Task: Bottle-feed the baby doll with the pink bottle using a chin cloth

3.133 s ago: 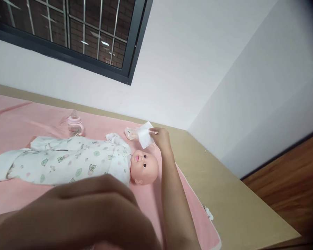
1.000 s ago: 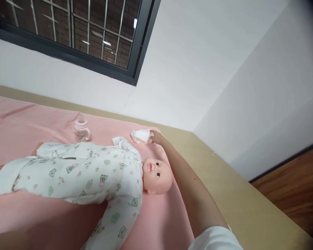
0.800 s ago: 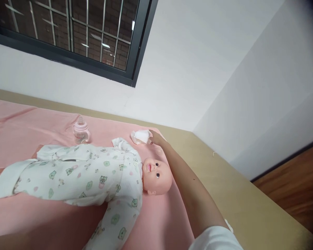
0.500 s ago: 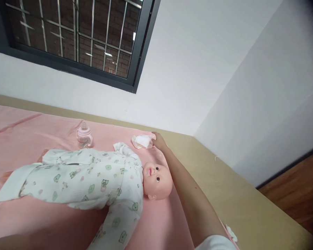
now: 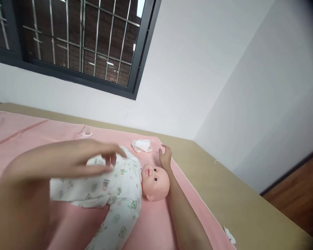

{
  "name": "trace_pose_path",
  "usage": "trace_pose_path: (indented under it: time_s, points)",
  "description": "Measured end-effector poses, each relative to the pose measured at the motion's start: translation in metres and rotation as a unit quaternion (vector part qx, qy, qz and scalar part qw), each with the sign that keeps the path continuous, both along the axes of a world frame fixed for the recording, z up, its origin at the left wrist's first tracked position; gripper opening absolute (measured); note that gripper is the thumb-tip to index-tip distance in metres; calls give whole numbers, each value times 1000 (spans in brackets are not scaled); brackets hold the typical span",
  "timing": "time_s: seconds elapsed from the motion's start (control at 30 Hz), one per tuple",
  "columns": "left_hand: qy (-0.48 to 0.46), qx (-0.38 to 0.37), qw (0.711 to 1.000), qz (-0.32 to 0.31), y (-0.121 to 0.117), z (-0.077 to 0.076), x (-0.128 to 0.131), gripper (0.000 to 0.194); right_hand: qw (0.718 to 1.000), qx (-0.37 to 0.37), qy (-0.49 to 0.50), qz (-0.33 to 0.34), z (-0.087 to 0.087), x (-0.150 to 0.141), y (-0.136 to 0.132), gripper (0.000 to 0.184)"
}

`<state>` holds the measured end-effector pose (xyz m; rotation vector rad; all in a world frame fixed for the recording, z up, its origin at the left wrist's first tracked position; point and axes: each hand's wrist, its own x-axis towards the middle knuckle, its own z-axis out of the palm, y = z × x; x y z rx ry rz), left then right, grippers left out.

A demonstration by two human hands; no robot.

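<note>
Head view. The right hand (image 5: 166,156), fingers parted and grasping nothing visible, lies beside the doll's head (image 5: 159,184), near the white packet (image 5: 142,146); the left hand (image 5: 92,154) hangs above the torso (image 5: 96,185), its grip too blurred to tell. The right forearm (image 5: 184,208) is best kept off the head.

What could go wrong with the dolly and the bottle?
The bottle might get knocked over: only its top shows beyond the left hand, so a careless sweep could catch it. The doll might get its head bumped, because the right hand is just beyond it and that arm runs close alongside.
</note>
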<state>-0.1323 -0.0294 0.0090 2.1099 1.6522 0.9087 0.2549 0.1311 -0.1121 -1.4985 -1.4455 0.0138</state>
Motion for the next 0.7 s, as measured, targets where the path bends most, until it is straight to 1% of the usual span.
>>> trace_pose_path:
  time_s: [0.03,0.07,0.1,0.13,0.17,0.2,0.23,0.3,0.37,0.43,0.53,0.6,0.7]
  points:
    - [12,-3,999,-50,5,11,-6,53,1000,-21,5,-5,-7,0,0,44]
    - [18,2,996,-84,14,19,-13,50,999,-46,12,-9,-14,-1,0,49]
    - [18,16,996,-90,25,23,-20,47,997,-74,22,-13,-19,-2,0,54]
    - [5,48,997,-55,39,22,-28,43,994,-102,33,-18,-23,-3,0,60]
    - [-1,65,998,8,54,18,-36,42,991,-127,43,-23,-26,-4,1,65]
    - [0,68,995,71,68,9,-45,45,988,-144,50,-27,-28,-5,1,69]
    - [10,56,990,125,81,-1,-53,50,986,-155,53,-30,-29,-5,2,72]
    - [23,5,979,203,101,-22,-66,62,984,-164,52,-37,-31,-5,3,75]
    - [17,-44,971,236,112,-39,-73,69,984,-164,52,-46,-34,-3,4,78]
    - [18,-79,969,235,115,-49,-73,74,984,-161,54,-53,-37,0,5,81]
    - [33,-94,973,209,112,-54,-64,75,986,-151,52,-56,-42,4,7,82]
    - [41,-91,977,186,109,-55,-58,66,986,-147,54,-59,-44,6,8,82]
    - [46,-95,982,154,107,-58,-52,39,983,-166,53,-65,-45,7,8,86]
